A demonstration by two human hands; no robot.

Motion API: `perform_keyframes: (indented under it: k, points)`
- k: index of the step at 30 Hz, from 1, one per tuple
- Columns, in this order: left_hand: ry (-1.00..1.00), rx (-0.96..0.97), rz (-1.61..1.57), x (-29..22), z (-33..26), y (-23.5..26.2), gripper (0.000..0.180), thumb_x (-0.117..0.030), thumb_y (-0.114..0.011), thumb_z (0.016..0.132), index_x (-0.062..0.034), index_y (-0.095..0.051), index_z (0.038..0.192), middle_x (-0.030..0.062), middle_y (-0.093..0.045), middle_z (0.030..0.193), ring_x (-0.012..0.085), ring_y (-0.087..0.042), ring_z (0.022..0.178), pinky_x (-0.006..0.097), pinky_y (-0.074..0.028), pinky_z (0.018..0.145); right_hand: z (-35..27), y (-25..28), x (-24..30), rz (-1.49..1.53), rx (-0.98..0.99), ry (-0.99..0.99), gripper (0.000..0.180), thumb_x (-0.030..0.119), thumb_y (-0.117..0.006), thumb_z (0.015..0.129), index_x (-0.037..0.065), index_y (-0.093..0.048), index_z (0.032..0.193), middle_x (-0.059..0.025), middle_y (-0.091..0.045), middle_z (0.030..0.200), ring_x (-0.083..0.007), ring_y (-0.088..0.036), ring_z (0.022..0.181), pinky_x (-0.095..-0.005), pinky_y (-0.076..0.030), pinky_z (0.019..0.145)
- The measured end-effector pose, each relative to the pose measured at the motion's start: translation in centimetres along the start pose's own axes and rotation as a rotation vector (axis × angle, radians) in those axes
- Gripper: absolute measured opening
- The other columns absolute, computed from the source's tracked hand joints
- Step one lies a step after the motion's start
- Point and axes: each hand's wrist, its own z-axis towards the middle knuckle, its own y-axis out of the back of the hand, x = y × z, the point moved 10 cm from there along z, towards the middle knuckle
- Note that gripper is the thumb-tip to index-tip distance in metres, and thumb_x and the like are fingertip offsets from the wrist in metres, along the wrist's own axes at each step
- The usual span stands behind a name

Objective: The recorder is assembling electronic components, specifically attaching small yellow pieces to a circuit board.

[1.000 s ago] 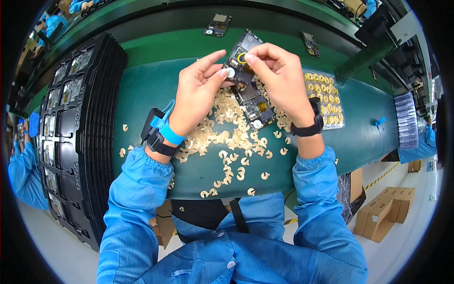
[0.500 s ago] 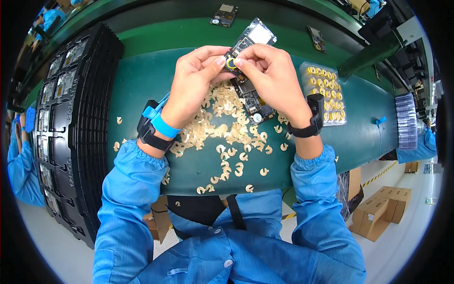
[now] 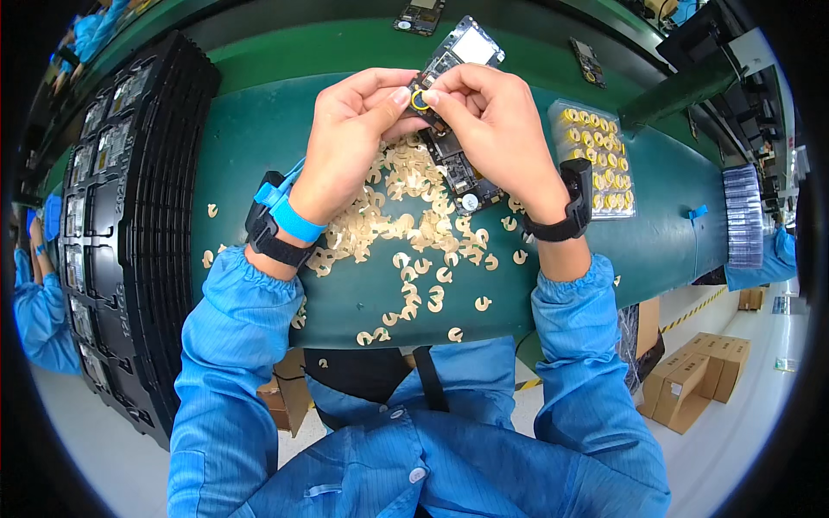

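My left hand (image 3: 350,129) grips a dark circuit board (image 3: 473,45) by its near end, raised over the table and tilted away to the right. On that end sits a small round part with a yellow rim (image 3: 420,99). My right hand (image 3: 501,125) pinches at this round part with thumb and forefinger; whether it is fixed to the board I cannot tell. Beneath my right hand, a second circuit board (image 3: 467,177) rests against a heap of small cream C-shaped pieces (image 3: 371,226). Fingers partly cover both boards.
Stacked black trays (image 3: 164,233) stand at the left, boards in the top one. A clear plastic tray (image 3: 631,207) of yellow-ringed round parts lies right. More boards (image 3: 419,15) (image 3: 587,60) lie beyond the green table (image 3: 345,324). Clear trays (image 3: 743,216) are stacked far right.
The view has shifted slightly, and both hands with the held board appear a little higher. My right fingers stay at the round part, and the grip looks the same.
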Motion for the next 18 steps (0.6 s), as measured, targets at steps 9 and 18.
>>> perform_keyframes:
  k: [9,18]
  points:
    - [-0.007,-0.033,-0.011,0.13,-0.05,0.37,0.031,-0.002,-0.055,0.105,0.0107,-0.058,0.132,0.0195,-0.069,0.124,0.0202,-0.071,0.108,0.032,-0.061,0.095,-0.03,-0.04,0.43,-0.058,-0.001,-0.014,0.015,0.01,-0.07,0.088,-0.004,-0.069,0.084,-0.0147,-0.068,0.07,-0.0222,-0.064,0.059,-0.0351,-0.05,0.059]
    - [-0.047,-0.044,0.017,-0.4,-0.1,0.27,0.033,0.0,-0.061,0.101,0.0117,-0.057,0.132,0.0187,-0.071,0.121,0.0194,-0.072,0.104,0.031,-0.062,0.092,-0.11,0.15,1.02,-0.047,-0.032,0.056,0.015,0.009,-0.072,0.087,-0.004,-0.067,0.082,-0.0143,-0.068,0.071,-0.0234,-0.065,0.061,-0.0355,-0.051,0.06]
